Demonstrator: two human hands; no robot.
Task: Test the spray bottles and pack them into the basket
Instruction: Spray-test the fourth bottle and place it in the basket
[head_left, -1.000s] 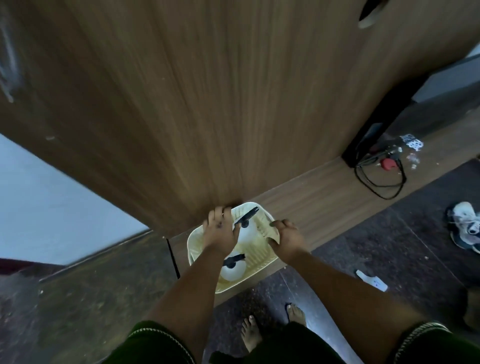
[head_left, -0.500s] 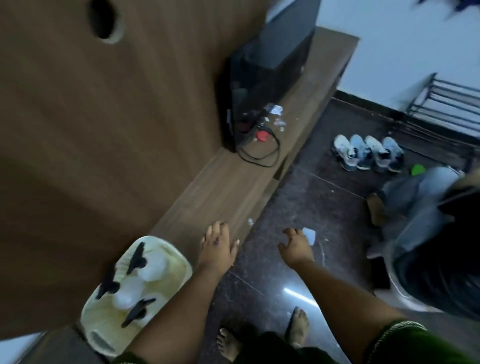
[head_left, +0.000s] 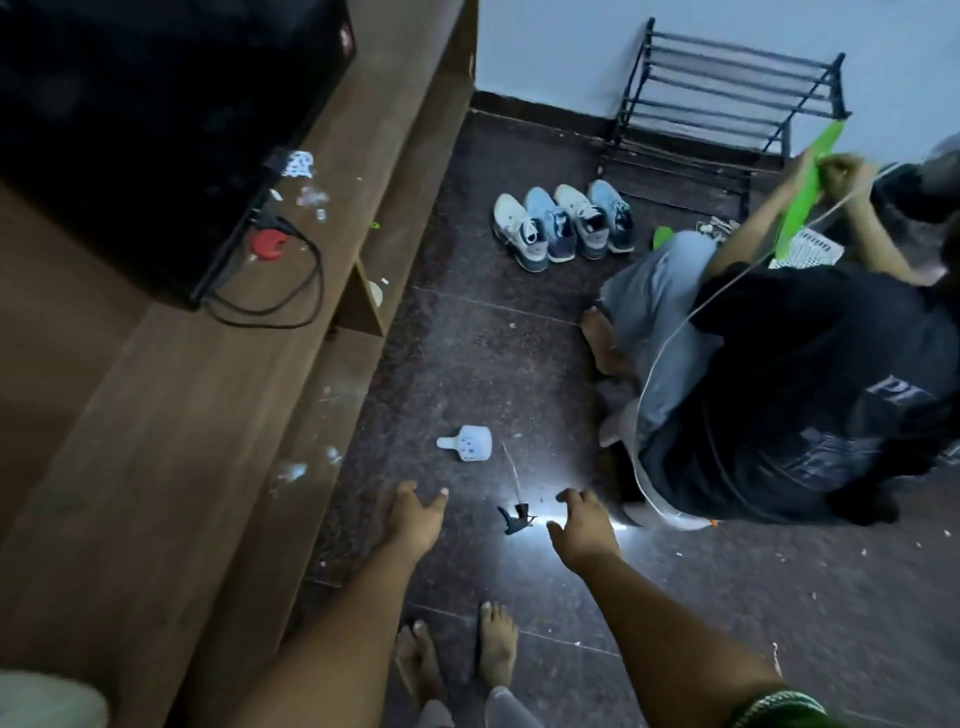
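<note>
Reaching out over the dark tiled floor (head_left: 467, 332) at lower centre, the left hand (head_left: 413, 517) and right hand (head_left: 584, 530) both hang with fingers spread and grasp nothing. Between them lies a black spray trigger head (head_left: 515, 521) with its thin tube, beside a bright glare, while a white bottle (head_left: 467, 443) lies on its side just above the left hand. A pale basket rim (head_left: 47, 699) shows blurred in the lower left corner, and a seated person (head_left: 789, 384) fills the right side.

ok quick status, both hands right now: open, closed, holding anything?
Left hand: open, fingers spread, holding nothing.
Right hand: open, empty, just right of the black sprayer head lying on the floor.
</note>
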